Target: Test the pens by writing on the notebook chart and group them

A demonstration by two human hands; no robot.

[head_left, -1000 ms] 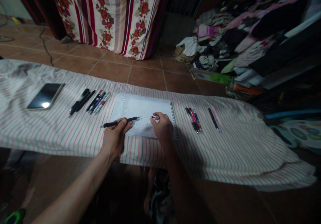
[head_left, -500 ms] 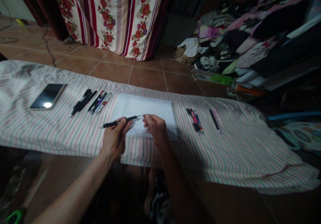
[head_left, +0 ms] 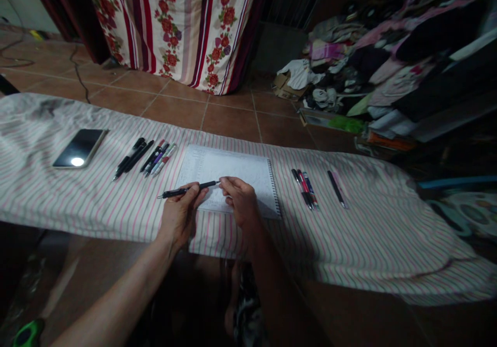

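A slim black pen [head_left: 176, 192], possibly a mechanical pencil, lies nearly level across my left hand [head_left: 180, 210], its tip toward the right. The left thumb and fingers close around its barrel. My right hand [head_left: 241, 197] is in a pinch right at the pen's tip; whatever sits between those fingertips is too small to make out. Beneath both hands a spiral notebook [head_left: 233, 163] with handwriting on its page rests on the striped cloth [head_left: 229, 238].
To the left are a phone [head_left: 79, 147], a group of black pens [head_left: 134, 158] and several coloured pens [head_left: 159, 158]. Right of the notebook lie more pens [head_left: 305, 189], then a black pen [head_left: 336, 189] beside a pink strip. Beyond the cloth-covered surface are a floral curtain [head_left: 171, 26] and piled clothes [head_left: 361, 62].
The gap between the pen's tip and my right fingertips, where a thin light line showed, has closed. The whole view has shifted slightly.
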